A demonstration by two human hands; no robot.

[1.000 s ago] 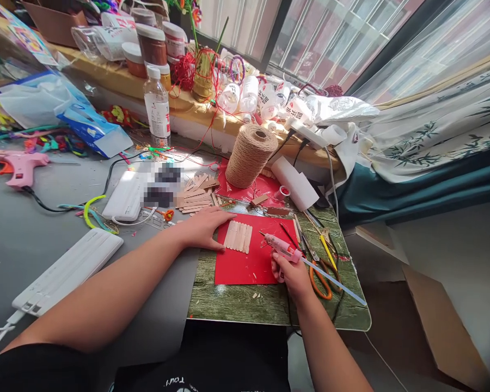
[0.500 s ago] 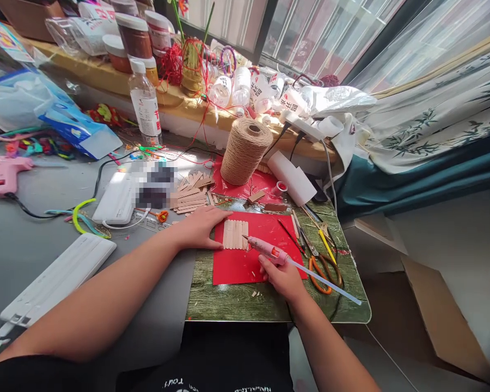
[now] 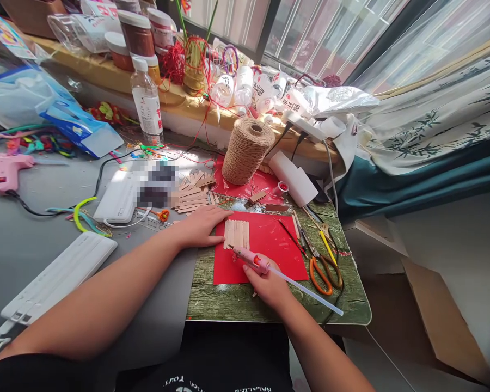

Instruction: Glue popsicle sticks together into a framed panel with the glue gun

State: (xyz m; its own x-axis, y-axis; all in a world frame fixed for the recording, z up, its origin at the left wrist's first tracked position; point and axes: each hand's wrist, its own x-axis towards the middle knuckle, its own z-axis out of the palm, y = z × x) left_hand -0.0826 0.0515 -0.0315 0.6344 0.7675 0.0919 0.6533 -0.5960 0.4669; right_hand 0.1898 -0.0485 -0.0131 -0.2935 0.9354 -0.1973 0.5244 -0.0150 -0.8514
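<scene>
My right hand (image 3: 267, 283) is wrapped round a pink hot glue gun (image 3: 251, 259), with a long clear glue stick (image 3: 306, 291) jutting from its back end. The gun's nozzle points left, at the lower left edge of a small panel of popsicle sticks (image 3: 237, 234) lying side by side. Whether the tip touches the wood I cannot tell. Beneath the panel lies a red sheet of paper (image 3: 277, 256). My left hand (image 3: 200, 226) rests flat with fingers spread at the sheet's left edge, thumb and fingertips close to the panel.
Scissors (image 3: 326, 272) with orange handles lie to the right. Behind are a twine spool (image 3: 248, 152), loose popsicle sticks (image 3: 191, 193) and a white paper roll (image 3: 294, 179). On the left sit another pink glue gun (image 3: 8, 171), a white power strip (image 3: 61, 277) and a bottle (image 3: 147, 103).
My right hand has brought the glue gun leftward and down, from right of the stick panel to its lower left edge. My left hand stays by the panel's left side.
</scene>
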